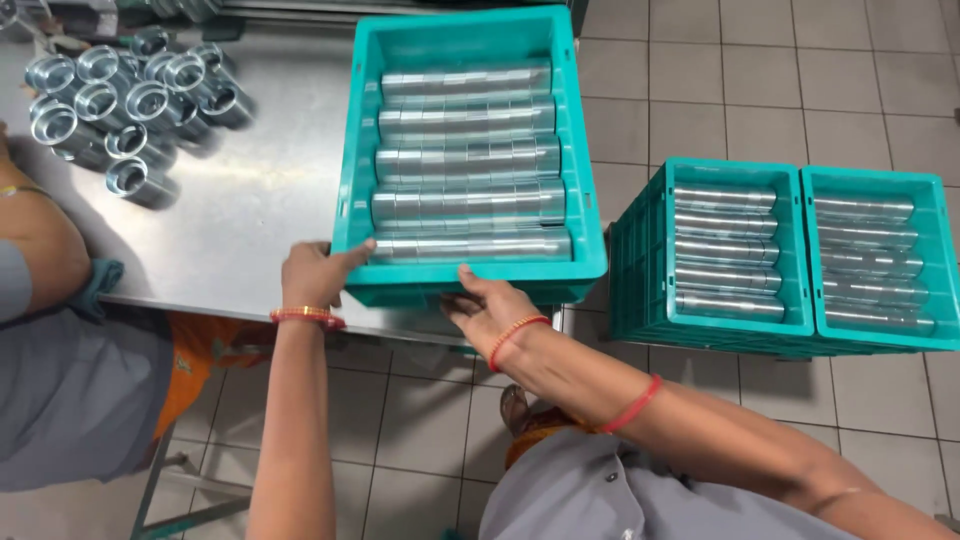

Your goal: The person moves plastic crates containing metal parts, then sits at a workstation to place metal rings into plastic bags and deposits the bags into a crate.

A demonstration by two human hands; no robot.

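Both grips closed on teal crate [465, 270] | left hand [315, 272] | right hand [492, 310], fingertips hidden beneath

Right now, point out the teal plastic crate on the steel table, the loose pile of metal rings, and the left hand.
Teal plastic crate [360, 150]: head view, left wall.
Loose pile of metal rings [130, 100]: head view, middle ring.
Left hand [312, 275]: head view, back of hand.

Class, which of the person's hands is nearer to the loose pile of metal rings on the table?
Left. The left hand grips the teal crate's near-left corner, on the side of the rings; the right hand holds the near edge further right.
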